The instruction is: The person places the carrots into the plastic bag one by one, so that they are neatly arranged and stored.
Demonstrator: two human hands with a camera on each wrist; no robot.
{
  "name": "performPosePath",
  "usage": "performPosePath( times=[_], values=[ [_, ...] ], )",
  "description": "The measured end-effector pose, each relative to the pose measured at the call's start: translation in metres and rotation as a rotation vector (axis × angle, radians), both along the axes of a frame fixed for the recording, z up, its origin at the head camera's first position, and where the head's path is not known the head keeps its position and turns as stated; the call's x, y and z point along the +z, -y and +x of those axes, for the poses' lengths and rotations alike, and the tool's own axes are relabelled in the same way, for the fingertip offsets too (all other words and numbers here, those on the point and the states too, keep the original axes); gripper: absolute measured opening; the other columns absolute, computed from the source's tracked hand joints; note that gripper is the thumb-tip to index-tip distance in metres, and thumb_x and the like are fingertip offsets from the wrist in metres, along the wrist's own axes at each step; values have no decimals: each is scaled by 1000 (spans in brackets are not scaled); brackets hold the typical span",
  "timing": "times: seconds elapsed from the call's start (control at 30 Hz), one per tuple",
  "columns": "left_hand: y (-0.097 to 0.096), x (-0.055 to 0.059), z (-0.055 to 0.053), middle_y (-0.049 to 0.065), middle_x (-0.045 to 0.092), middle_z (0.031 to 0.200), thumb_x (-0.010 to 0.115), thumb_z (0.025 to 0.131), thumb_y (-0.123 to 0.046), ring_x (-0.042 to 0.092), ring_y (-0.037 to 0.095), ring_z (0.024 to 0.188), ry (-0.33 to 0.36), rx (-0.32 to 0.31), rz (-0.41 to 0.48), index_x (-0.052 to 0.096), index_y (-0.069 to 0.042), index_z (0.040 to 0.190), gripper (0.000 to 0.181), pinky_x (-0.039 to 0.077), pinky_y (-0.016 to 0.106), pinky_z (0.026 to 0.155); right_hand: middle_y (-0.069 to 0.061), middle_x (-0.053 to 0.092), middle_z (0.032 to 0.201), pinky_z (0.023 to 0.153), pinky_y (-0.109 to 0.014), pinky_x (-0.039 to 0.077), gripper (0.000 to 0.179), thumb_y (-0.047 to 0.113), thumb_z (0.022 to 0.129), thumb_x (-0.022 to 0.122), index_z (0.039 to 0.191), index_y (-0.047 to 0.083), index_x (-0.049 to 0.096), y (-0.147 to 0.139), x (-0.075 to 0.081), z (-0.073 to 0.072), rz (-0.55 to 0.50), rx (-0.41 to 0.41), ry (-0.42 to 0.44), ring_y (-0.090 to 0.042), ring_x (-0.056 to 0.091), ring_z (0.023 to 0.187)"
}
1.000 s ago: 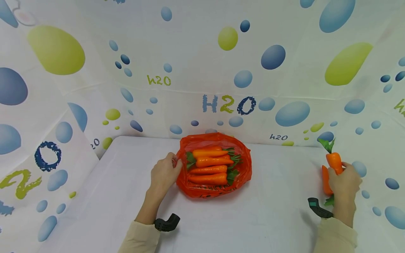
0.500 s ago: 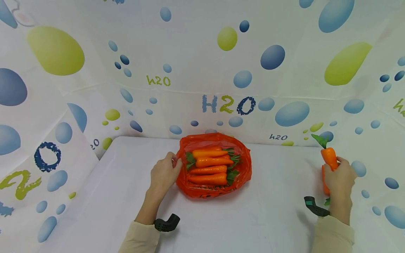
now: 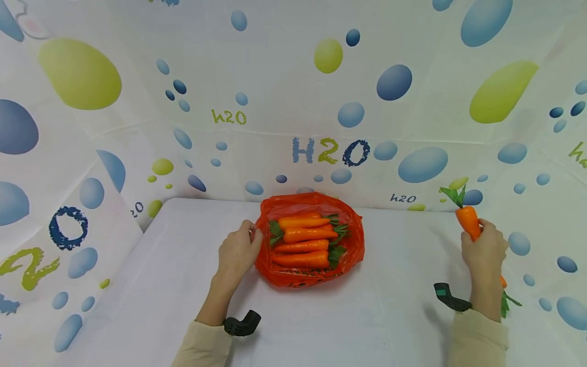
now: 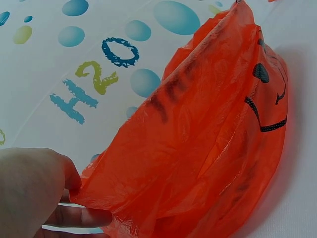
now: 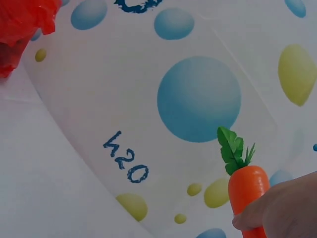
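Note:
A red plastic bag (image 3: 355,250) lies with its mouth spread at the middle of the table, and several orange carrots (image 3: 302,260) with green tops rest inside. My left hand (image 3: 238,250) pinches the bag's left rim, as the left wrist view also shows with the red film (image 4: 163,163) between thumb and fingers. At the far right, my right hand (image 3: 485,250) grips a carrot (image 3: 468,220), its leafy top pointing up and away. In the right wrist view this carrot (image 5: 247,186) has the thumb across it. Behind the right wrist another carrot (image 3: 503,282) shows only in part.
The white table (image 3: 390,306) extends in front of the bag and on both sides of it. Behind stands a white curtain (image 3: 284,76) printed with blue and green ovals. A black wrist-camera mount (image 3: 451,298) juts from the right wrist, another (image 3: 243,323) from the left.
My right hand has lifted the carrot and moved it left and farther from me. The other carrot now shows on the right of that wrist. The left hand stays on the bag.

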State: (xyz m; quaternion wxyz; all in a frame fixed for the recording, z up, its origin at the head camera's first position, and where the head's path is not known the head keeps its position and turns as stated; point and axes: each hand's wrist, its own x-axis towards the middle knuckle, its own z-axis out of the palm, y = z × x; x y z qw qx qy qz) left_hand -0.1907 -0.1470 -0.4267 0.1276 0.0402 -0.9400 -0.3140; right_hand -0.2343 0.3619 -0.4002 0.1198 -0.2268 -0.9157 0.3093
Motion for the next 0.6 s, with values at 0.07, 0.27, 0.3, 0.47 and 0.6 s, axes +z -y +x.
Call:
performPosePath(
  times=[0.07, 0.27, 0.3, 0.47, 0.6],
  values=[
    [0, 0, 0, 4, 56, 66, 47, 98, -27, 47, 17, 51, -1, -2, 0, 59, -7, 103, 24, 39, 27, 48, -38, 33, 148, 106, -69, 29, 63, 14, 101, 47, 155, -4, 20, 3, 1, -1, 1, 4, -1, -54, 31, 130],
    [0, 0, 1, 4, 55, 64, 48, 99, -26, 47, 17, 50, -8, -8, 1, 59, -7, 103, 23, 38, 27, 47, -37, 33, 149, 107, -70, 29, 63, 13, 102, 47, 156, -3, 20, 11, 6, -2, -5, 33, -3, -54, 30, 131],
    [0, 0, 1, 4, 55, 64, 48, 99, -26, 46, 17, 50, -10, -10, 1, 59, -6, 103, 23, 38, 27, 47, -37, 33, 148, 106, -70, 29, 63, 13, 101, 47, 156, -3, 20, 13, 7, -2, -3, 41, -6, -54, 30, 131],
    [0, -1, 1, 4, 54, 64, 48, 99, -26, 46, 17, 50, -12, -13, 2, 59, -6, 103, 23, 38, 26, 47, -38, 35, 146, 105, -70, 30, 63, 13, 101, 48, 156, -3, 22, 19, 9, -3, 18, 71, -19, -54, 30, 129],
    [0, -1, 1, 4, 53, 63, 48, 99, -26, 46, 17, 49, -10, -12, 1, 59, -6, 103, 23, 37, 26, 46, -37, 35, 146, 105, -70, 31, 63, 12, 101, 48, 156, -2, 22, 26, 9, -4, 23, 95, -31, -52, 30, 129]
  ],
)
